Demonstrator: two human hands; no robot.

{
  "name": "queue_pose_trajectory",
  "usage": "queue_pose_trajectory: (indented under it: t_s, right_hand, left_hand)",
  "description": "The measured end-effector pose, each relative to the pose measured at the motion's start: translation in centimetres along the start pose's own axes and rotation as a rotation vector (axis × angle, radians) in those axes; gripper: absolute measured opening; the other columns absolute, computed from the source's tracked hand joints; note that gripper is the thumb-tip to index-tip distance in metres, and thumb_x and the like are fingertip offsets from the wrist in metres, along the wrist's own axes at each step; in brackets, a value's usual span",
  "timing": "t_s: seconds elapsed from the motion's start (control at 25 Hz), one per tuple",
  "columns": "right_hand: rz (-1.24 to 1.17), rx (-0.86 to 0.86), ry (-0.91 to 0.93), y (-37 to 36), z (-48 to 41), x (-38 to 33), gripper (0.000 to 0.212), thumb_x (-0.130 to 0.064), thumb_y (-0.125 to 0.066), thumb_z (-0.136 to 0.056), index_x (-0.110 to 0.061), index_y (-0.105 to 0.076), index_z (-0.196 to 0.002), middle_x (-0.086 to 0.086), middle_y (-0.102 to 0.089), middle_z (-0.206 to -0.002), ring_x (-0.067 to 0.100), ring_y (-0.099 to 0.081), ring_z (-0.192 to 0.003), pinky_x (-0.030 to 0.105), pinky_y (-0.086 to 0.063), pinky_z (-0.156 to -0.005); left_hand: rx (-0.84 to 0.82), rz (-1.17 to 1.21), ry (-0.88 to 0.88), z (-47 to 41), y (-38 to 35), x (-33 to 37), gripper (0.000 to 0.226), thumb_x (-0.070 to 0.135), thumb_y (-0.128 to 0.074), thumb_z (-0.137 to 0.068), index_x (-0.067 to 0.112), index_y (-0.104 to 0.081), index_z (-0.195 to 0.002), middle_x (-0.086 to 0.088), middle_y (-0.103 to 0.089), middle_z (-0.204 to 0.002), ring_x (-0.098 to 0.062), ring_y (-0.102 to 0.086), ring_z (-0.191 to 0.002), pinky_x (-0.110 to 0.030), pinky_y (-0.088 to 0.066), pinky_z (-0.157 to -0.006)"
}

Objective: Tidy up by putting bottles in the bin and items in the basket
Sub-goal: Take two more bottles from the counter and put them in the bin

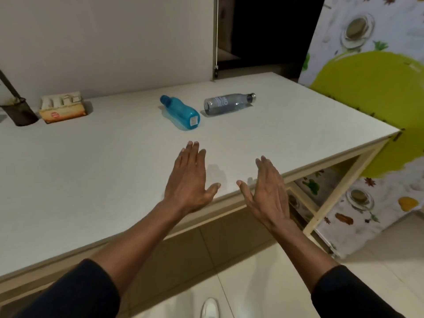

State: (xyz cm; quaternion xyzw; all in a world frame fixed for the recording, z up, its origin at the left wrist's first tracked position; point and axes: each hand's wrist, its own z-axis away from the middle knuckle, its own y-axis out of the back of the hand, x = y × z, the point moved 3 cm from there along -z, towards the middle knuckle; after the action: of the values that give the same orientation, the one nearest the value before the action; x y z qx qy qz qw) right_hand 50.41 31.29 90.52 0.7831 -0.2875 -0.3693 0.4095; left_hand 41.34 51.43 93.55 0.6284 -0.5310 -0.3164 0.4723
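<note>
I see both hands held out over the near edge of the white table, in the lower middle of the frame, palms down and holding nothing. The left hand lies over the tabletop with its four fingers straight and pressed close together, and its thumb splayed out to the right. The right hand sits just right of it, over the table's edge, tilted a little. Its fingers are likewise straight and together, and its thumb points left toward the other thumb. The two thumbs are near but apart. I cannot tell whether either palm touches the surface. Dark sleeves cover both forearms at the bottom corners.

Above the hands, around the middle of the frame, two bottles lie on their sides on the table. The blue bottle lies with its cap toward the upper left and its base toward me. The clear bottle is just right of it, apart from it, with its metal cap pointing right.

At the upper left edge a printed carton stands beside a dark pot with a handle rising from it. A patterned cloth fills the right side, and a white shoe shows at the bottom.
</note>
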Motion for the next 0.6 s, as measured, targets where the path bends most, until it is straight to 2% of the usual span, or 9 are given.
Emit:
queue_pose_trajectory:
  t_s: [0.12, 0.28, 0.48, 0.6]
  right_hand:
    - [-0.019, -0.023, 0.032, -0.9, -6.9, 0.0, 0.080, -0.062, -0.039, -0.103, -0.014, -0.017, -0.163, 0.010, -0.015, -0.172, 0.025, -0.014, -0.159, 0.044, -0.018, -0.129]
    - [-0.030, -0.075, 0.047, -2.5, -15.6, 0.5, 0.079, -0.061, -0.041, -0.103, -0.014, -0.019, -0.163, 0.010, -0.020, -0.170, 0.026, -0.018, -0.158, 0.044, -0.019, -0.128]
    - [0.030, -0.097, 0.049, -6.3, -24.0, 1.5, 0.079, -0.062, -0.044, -0.101, -0.012, -0.023, -0.159, 0.015, -0.034, -0.159, 0.033, -0.036, -0.143, 0.047, -0.037, -0.115]
    - [0.057, -0.103, 0.045, -8.8, -29.2, 1.9, 0.084, -0.068, -0.043, -0.099, -0.012, -0.022, -0.158, 0.020, -0.035, -0.157, 0.037, -0.042, -0.136, 0.049, -0.043, -0.106]
  left_hand:
    - [0.035, 0.049, 0.132, -7.1, -0.8, -2.1, 0.102, 0.075, -0.052, -0.095, 0.015, -0.011, -0.168, -0.010, -0.006, -0.178, -0.030, -0.005, -0.165, -0.039, 0.005, -0.124]
    - [-0.019, 0.106, 0.304, -16.0, -2.1, -4.3, 0.103, 0.082, -0.044, -0.092, 0.013, -0.018, -0.165, -0.011, -0.024, -0.173, -0.032, -0.025, -0.160, -0.049, -0.023, -0.132]
    - [0.020, 0.149, 0.394, -22.6, -4.0, -7.3, 0.093, 0.081, -0.047, -0.091, 0.012, -0.036, -0.152, -0.011, -0.048, -0.153, -0.030, -0.049, -0.140, -0.049, -0.042, -0.119]
    - [0.082, 0.193, 0.460, -25.8, -5.4, -9.3, 0.088, 0.078, -0.053, -0.091, 0.011, -0.042, -0.145, -0.011, -0.056, -0.140, -0.030, -0.057, -0.127, -0.047, -0.048, -0.110]
